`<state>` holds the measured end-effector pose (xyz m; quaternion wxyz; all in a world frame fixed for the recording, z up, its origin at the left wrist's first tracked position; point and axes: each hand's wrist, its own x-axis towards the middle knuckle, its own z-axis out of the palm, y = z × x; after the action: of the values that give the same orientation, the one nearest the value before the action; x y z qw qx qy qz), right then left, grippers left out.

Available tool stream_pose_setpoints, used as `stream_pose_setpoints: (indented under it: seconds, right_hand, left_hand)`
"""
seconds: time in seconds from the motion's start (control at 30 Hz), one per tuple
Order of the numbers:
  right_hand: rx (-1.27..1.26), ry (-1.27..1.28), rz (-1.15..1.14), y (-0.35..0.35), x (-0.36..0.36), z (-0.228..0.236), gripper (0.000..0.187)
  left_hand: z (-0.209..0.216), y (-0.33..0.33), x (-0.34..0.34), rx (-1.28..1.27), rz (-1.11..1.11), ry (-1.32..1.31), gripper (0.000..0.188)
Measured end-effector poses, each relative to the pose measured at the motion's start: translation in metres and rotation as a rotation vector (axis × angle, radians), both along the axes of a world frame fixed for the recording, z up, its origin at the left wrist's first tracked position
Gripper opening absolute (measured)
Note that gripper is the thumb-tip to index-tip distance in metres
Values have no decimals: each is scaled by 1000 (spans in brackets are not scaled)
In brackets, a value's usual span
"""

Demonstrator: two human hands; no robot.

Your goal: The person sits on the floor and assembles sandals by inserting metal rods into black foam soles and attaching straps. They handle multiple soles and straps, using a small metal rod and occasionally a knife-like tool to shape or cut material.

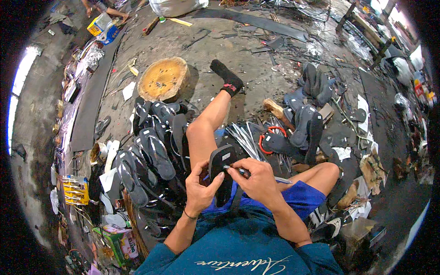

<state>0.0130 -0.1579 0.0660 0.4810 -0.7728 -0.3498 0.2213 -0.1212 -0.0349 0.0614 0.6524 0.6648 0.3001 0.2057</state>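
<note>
A black flip-flop with a small white label stands tilted over my lap. My left hand is closed round its left edge, with the thumb towards the lower part. My right hand pinches a thin, shiny piece against the sole; its kind is too small to make out. Just beyond my right hand lies a bundle of thin silvery strips. Beside the strips is a red-handled tool.
Dark flip-flops are heaped to my left; more flip-flops lie at the right. A round wooden block stands ahead, near my stretched-out leg. At the left are a yellow container and a green-and-pink box. Scraps litter the floor.
</note>
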Motion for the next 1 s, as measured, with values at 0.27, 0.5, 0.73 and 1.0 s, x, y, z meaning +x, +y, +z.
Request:
stream_pose_setpoints:
  seconds: [0.27,0.5,0.73,1.0]
  right_hand:
    - [85,-16,-69,-7,-10,-17,23]
    - [239,103,64,-9,-24,-44,21]
    - [-28,198,27,-23,-21,-47,27]
    - [-80,-35,229,-32,-20,-46,26]
  left_hand:
    - [-6,-17,-4,214,-15,96,29]
    - [-24,-12,-10,-5,-10,28,30]
    - [-28,-10,-15,-63,-61,44,30]
    - [-11,-18,-9,-109,-127,-13,31]
